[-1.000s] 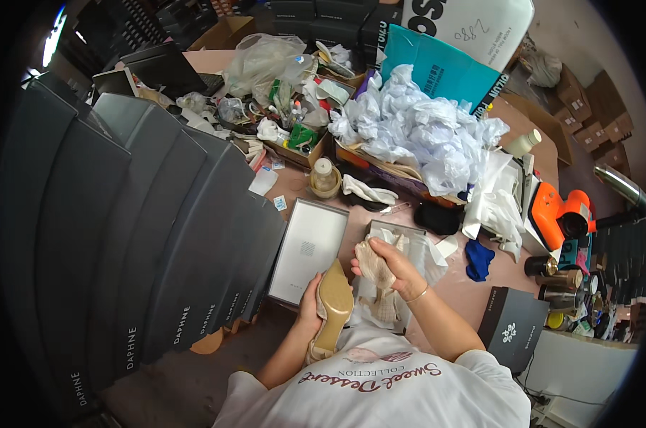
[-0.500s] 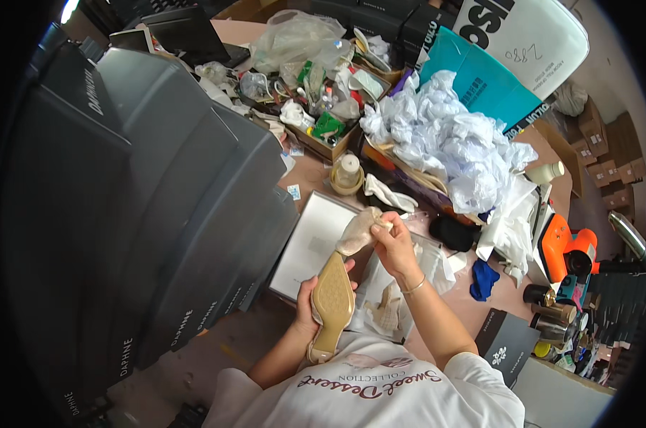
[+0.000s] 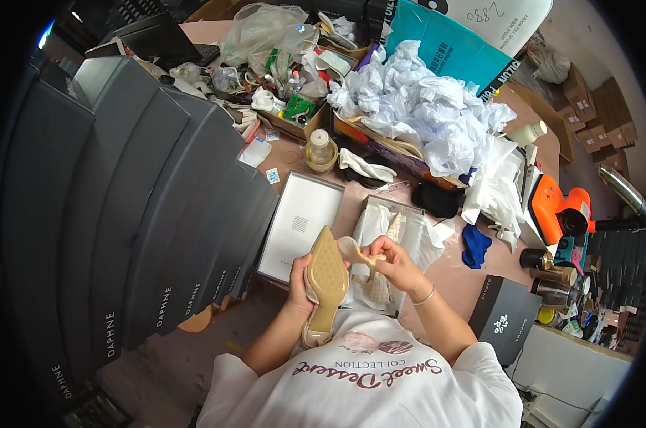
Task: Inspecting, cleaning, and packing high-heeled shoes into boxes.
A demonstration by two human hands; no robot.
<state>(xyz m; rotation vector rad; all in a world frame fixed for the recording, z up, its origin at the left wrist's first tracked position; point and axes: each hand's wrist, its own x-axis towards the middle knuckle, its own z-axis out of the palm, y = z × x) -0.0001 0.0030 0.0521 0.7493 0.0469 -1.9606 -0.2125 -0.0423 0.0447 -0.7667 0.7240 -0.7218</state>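
My left hand (image 3: 299,284) grips a high-heeled shoe (image 3: 328,282), its tan sole turned up and its toe pointing away from me. Just right of the toe, the fingers of my right hand (image 3: 398,265) pinch a thin, cream-coloured cloth-like piece (image 3: 350,249). Its left end reaches the shoe's edge; whether it touches cannot be told. Below my right hand stands an open shoebox (image 3: 403,208) with white paper and a pale checked shoe part (image 3: 378,289) in it. A white-lined box lid (image 3: 284,242) lies to the left.
Stacked dark grey shoeboxes (image 3: 152,192) rise on the left. Ahead are a jar in a bowl (image 3: 320,148), a cluttered carton (image 3: 294,127) and crumpled white paper (image 3: 430,107). Rightward lie a black pad (image 3: 437,200), blue cloth (image 3: 475,246), an orange blower (image 3: 547,207) and a closed shoebox (image 3: 505,310).
My right hand and the cream piece have come down from beyond the toe to beside it. The piece looks narrower now. My left hand still holds the shoe. The view has shifted.
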